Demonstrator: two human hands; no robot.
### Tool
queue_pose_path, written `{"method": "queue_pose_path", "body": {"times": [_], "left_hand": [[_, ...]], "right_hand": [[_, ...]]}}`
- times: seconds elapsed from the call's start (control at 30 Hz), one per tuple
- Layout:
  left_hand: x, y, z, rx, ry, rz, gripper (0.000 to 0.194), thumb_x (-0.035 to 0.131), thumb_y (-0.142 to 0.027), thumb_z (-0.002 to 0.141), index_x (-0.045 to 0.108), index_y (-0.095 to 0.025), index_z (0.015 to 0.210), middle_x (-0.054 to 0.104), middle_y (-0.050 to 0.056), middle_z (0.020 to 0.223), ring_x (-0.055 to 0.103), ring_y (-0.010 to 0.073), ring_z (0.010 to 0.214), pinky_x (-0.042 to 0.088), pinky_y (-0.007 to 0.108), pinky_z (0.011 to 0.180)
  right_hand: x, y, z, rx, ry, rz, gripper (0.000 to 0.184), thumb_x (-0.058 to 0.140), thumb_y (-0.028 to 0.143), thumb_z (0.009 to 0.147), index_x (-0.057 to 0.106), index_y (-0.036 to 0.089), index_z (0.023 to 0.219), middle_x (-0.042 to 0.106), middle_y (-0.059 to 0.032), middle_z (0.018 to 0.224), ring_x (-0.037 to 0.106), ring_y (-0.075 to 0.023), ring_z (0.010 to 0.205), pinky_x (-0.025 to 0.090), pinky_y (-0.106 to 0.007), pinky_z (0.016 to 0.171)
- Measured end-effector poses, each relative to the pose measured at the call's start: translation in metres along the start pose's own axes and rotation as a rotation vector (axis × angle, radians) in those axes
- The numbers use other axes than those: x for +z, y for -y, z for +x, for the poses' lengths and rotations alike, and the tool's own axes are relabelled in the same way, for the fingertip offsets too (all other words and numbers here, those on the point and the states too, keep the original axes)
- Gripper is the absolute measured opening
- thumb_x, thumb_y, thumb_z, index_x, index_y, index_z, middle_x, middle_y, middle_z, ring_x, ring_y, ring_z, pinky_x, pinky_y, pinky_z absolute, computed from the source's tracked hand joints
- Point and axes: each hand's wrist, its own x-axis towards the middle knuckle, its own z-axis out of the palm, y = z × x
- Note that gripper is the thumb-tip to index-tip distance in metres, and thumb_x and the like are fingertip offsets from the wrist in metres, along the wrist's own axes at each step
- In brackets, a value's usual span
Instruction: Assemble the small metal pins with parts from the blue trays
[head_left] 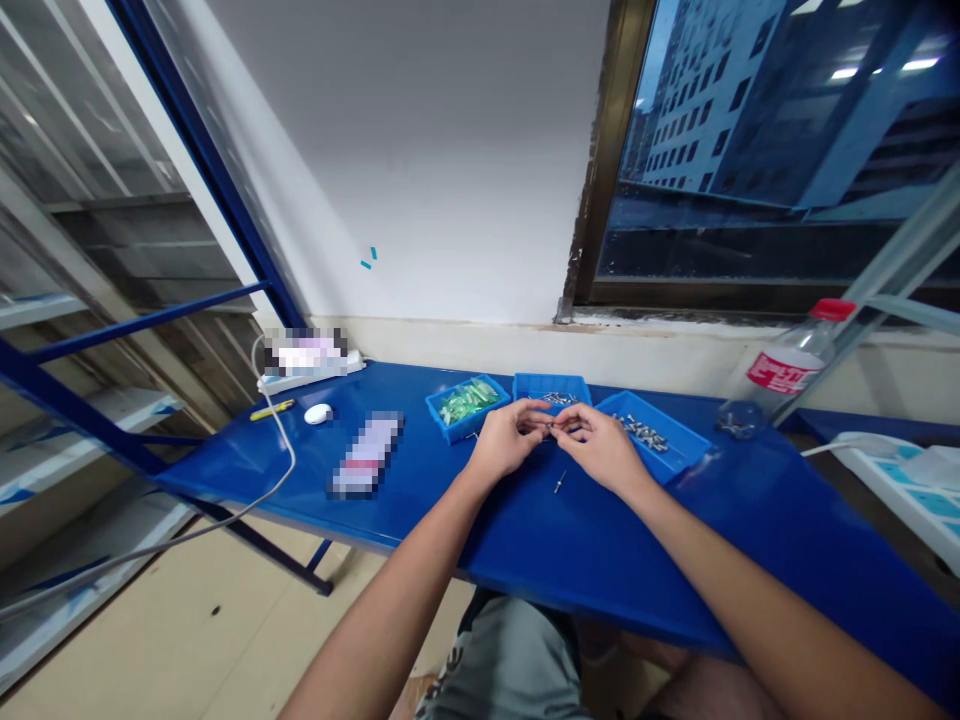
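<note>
My left hand (507,437) and my right hand (601,446) meet over the blue table (450,510), fingertips pinched together on a small metal part (551,427). Most of that part is hidden by the fingers. Just below the hands a thin metal pin-like piece (559,482) lies on the tabletop. Behind them stands a blue bin (551,382) with small metal pieces. To the left, another blue bin (452,432) contains green-and-clear small packets (471,401). Beside my right hand, a third bin (686,455) holds bolt-like metal pieces (643,433).
A clear bottle with a red cap (786,368) leans at the right. Toward the left lie a blurred-out flat object (367,455), a white round item (318,414), a yellow cutter (272,409) and a power strip (315,372), whose cable hangs over the table's edge.
</note>
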Motion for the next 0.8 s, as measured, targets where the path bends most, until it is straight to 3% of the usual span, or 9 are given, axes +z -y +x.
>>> {"method": "queue_pose_path", "body": {"times": [0.17, 0.23, 0.33, 0.47, 0.57, 0.63, 0.8], "left_hand": [[-0.001, -0.002, 0.000, 0.001, -0.027, -0.007, 0.044, 0.069, -0.007, 0.087, 0.066, -0.014, 0.130, 0.076, 0.014, 0.125, 0.079, 0.0205, 0.097, 0.064, 0.032, 0.087], [-0.001, -0.005, -0.001, 0.038, -0.033, 0.066, 0.037, 0.070, -0.014, 0.090, 0.068, -0.015, 0.127, 0.078, 0.013, 0.120, 0.079, 0.0216, 0.097, 0.064, 0.032, 0.086], [-0.001, -0.008, -0.003, 0.156, 0.014, 0.297, 0.024, 0.071, -0.026, 0.094, 0.075, -0.017, 0.116, 0.080, 0.010, 0.113, 0.076, 0.0233, 0.100, 0.061, 0.035, 0.093], [0.001, -0.006, -0.003, 0.245, 0.107, 0.486, 0.021, 0.063, -0.030, 0.100, 0.077, -0.020, 0.111, 0.079, 0.009, 0.113, 0.073, 0.0250, 0.108, 0.055, 0.036, 0.100], [0.001, -0.003, -0.002, 0.237, 0.067, 0.522, 0.023, 0.055, -0.025, 0.103, 0.076, -0.019, 0.111, 0.078, 0.009, 0.114, 0.072, 0.0242, 0.107, 0.054, 0.036, 0.100], [-0.001, -0.002, -0.002, 0.216, 0.007, 0.534, 0.025, 0.052, -0.024, 0.104, 0.075, -0.018, 0.112, 0.078, 0.010, 0.114, 0.072, 0.0240, 0.105, 0.054, 0.036, 0.099], [-0.004, -0.007, -0.002, 0.183, -0.082, 0.530, 0.026, 0.051, -0.026, 0.105, 0.075, -0.017, 0.112, 0.078, 0.010, 0.112, 0.072, 0.0245, 0.103, 0.054, 0.036, 0.098]], "right_hand": [[-0.001, 0.007, 0.000, -0.126, 0.011, -0.214, 0.013, 0.063, 0.023, 0.085, 0.064, 0.023, 0.098, 0.070, -0.0031, 0.087, 0.066, -0.0180, 0.074, 0.056, -0.030, 0.066], [-0.007, 0.011, 0.000, -0.227, 0.003, -0.381, 0.016, 0.061, 0.020, 0.087, 0.064, 0.023, 0.102, 0.068, -0.0039, 0.089, 0.066, -0.0198, 0.077, 0.056, -0.033, 0.073], [-0.024, 0.014, 0.001, -0.365, -0.086, -0.631, 0.022, 0.055, 0.017, 0.092, 0.067, 0.023, 0.110, 0.068, -0.0098, 0.104, 0.066, -0.0265, 0.097, 0.054, -0.040, 0.089], [-0.052, 0.013, 0.002, -0.391, -0.235, -0.863, 0.021, 0.057, 0.017, 0.094, 0.072, 0.022, 0.108, 0.069, -0.0138, 0.102, 0.060, -0.0340, 0.104, 0.051, -0.048, 0.094], [-0.062, 0.012, 0.003, -0.376, -0.229, -0.860, 0.023, 0.059, 0.021, 0.096, 0.075, 0.021, 0.112, 0.069, -0.0161, 0.106, 0.057, -0.0374, 0.110, 0.049, -0.053, 0.098], [-0.059, 0.013, 0.003, -0.377, -0.099, -0.747, 0.023, 0.060, 0.025, 0.098, 0.076, 0.023, 0.115, 0.070, -0.0142, 0.109, 0.059, -0.0352, 0.110, 0.050, -0.052, 0.100], [-0.034, 0.018, -0.003, -0.278, 0.502, -0.342, 0.025, 0.077, 0.041, 0.091, 0.078, 0.029, 0.113, 0.073, -0.0049, 0.112, 0.070, -0.0228, 0.092, 0.058, -0.037, 0.086]]}}
